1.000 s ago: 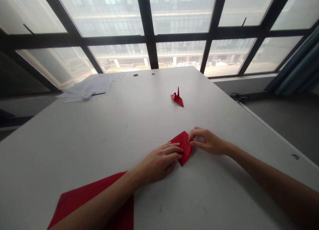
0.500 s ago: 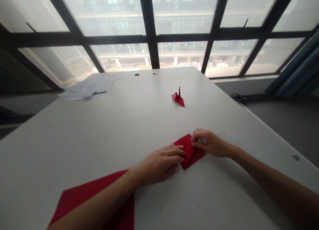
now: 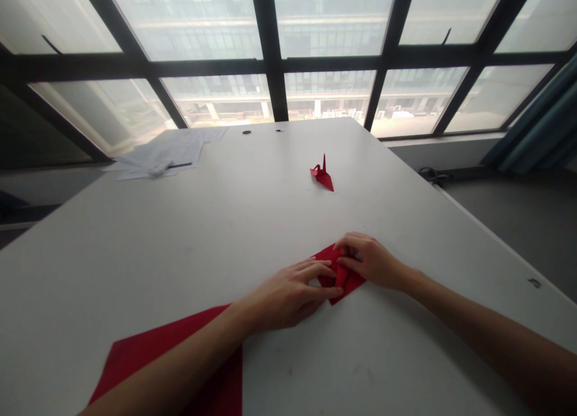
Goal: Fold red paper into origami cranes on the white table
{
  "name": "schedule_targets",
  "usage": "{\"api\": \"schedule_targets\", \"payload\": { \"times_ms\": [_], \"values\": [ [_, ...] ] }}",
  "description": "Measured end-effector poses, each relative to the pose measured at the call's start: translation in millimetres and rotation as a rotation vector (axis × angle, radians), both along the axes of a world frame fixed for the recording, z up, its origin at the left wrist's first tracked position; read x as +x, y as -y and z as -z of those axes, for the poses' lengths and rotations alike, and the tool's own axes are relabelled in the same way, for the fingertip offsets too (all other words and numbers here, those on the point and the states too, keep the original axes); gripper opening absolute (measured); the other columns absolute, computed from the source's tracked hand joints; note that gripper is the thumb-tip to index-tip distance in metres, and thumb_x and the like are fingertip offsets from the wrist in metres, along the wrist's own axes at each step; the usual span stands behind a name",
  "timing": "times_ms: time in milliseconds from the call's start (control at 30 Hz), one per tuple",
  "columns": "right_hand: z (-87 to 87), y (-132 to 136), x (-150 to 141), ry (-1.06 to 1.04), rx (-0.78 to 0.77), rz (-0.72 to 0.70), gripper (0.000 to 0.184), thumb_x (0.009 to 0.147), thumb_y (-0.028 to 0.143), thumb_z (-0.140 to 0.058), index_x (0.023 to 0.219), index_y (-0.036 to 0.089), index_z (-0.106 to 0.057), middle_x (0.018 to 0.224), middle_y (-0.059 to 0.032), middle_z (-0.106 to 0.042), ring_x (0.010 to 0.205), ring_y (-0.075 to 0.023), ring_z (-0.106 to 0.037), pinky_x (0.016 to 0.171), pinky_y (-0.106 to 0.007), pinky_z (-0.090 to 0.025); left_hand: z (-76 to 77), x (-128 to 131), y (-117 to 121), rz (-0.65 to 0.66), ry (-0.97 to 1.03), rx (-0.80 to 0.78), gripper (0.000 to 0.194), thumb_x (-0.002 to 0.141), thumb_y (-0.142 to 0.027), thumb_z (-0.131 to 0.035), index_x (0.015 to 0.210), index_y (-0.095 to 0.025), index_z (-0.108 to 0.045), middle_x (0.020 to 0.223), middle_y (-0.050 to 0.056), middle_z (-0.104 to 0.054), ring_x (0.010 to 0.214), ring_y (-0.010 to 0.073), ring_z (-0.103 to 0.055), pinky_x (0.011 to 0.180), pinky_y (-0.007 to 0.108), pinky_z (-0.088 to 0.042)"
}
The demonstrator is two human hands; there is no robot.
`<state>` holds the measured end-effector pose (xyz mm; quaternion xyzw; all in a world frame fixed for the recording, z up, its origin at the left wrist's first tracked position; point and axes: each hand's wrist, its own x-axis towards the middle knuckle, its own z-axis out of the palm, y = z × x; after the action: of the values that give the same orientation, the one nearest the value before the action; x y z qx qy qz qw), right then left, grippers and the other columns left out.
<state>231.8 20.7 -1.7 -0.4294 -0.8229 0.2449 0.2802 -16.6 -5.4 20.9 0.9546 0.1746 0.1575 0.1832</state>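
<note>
A small folded piece of red paper [image 3: 343, 278] lies on the white table [image 3: 225, 223] between my two hands. My left hand [image 3: 288, 293] rests flat on its left part, fingers stretched out and pressing it down. My right hand [image 3: 367, 261] pinches a flap of the same paper from the right, fingers curled. A finished red paper crane [image 3: 323, 174] stands further back on the table, apart from both hands.
A flat red paper sheet [image 3: 180, 368] lies under my left forearm at the near edge. White papers with a dark pen [image 3: 157, 157] lie at the far left corner. Large windows rise behind the table; the table's right edge drops to a grey floor.
My right hand opened a flap out to the right, then drew it back toward the middle. My left fingers slid slightly right over the paper.
</note>
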Motion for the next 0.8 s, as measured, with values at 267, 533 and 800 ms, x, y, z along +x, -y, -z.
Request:
{"api": "schedule_targets", "payload": {
  "times_ms": [267, 533, 800],
  "values": [
    [2.5, 1.0, -2.4, -0.001, 0.03, 0.02, 0.013, 0.084, 0.011, -0.067, 0.091, 0.022, -0.064, 0.079, 0.0013, -0.06, 0.074, -0.0159, -0.053, 0.07, -0.029, -0.042, 0.1, 0.1, -1.3, 0.06, -0.034, 0.041, 0.036, 0.094, -0.011, -0.053, 0.126, -0.023, -0.064, 0.137, 0.004, -0.059, 0.137, 0.0237, -0.045, 0.121, 0.041, -0.031],
    [-0.4, 0.1, 4.9, -0.048, 0.054, 0.06, 0.012, 0.087, 0.009, -0.062, 0.088, 0.02, -0.066, 0.086, -0.002, -0.062, 0.079, -0.017, -0.057, 0.075, -0.03, -0.046, 5.7, -3.0, -2.4, 0.039, -0.054, 0.044, 0.04, 0.095, -0.014, -0.053, 0.132, -0.026, -0.061, 0.139, 0.002, -0.06, 0.138, 0.0247, -0.044, 0.12, 0.044, -0.033],
    [-10.4, 8.4, 19.2, 0.153, 0.144, -0.107, 0.011, 0.088, 0.019, -0.068, 0.088, 0.026, -0.077, 0.089, -0.0037, -0.066, 0.083, -0.0191, -0.057, 0.078, -0.033, -0.047, 5.3, -2.3, -1.7, 0.036, -0.028, 0.028, 0.04, 0.095, -0.014, -0.053, 0.133, -0.027, -0.06, 0.138, 0.001, -0.06, 0.14, 0.0231, -0.042, 0.121, 0.043, -0.031]
  ]
}}
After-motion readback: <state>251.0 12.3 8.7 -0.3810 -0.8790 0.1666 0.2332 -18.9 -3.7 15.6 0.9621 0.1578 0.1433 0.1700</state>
